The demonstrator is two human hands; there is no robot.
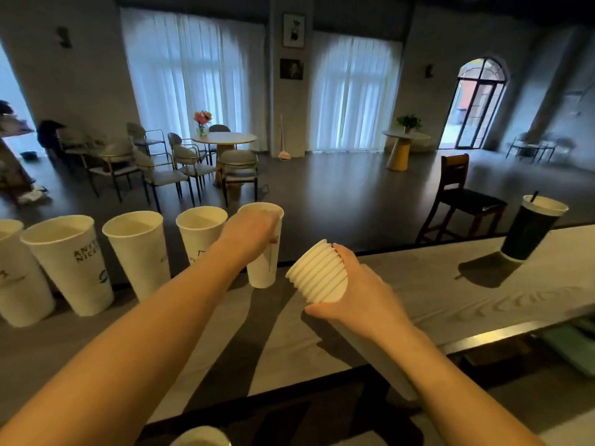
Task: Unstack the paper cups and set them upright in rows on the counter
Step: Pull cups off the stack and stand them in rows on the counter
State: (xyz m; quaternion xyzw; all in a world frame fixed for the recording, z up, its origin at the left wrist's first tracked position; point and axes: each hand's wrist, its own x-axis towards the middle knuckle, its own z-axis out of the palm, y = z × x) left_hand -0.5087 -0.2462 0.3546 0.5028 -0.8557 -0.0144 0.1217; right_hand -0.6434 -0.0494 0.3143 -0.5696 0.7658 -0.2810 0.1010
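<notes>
The grey wood-grain bench (pixel 450 284) runs from 8 o'clock across to 3 o'clock, and a row of white paper cups stands upright along its far edge at 9 to 11 o'clock. Largest in view is the printed cup (pixel 69 263) at 9 o'clock, with a partly cut-off cup (pixel 16 278) left of it, then a plain cup (pixel 138 252) and a lettered cup (pixel 199 231) to its right. At 3 o'clock, well apart from the row, stands a dark drink cup (pixel 531 231) with a straw. The right hand (pixel 360 291) grips a nested stack of cups (pixel 317 275) near centre, rims tilted toward 10 o'clock. The left hand (pixel 249 233) is closed around the newest cup (pixel 265 252), upright at the row's right end.
</notes>
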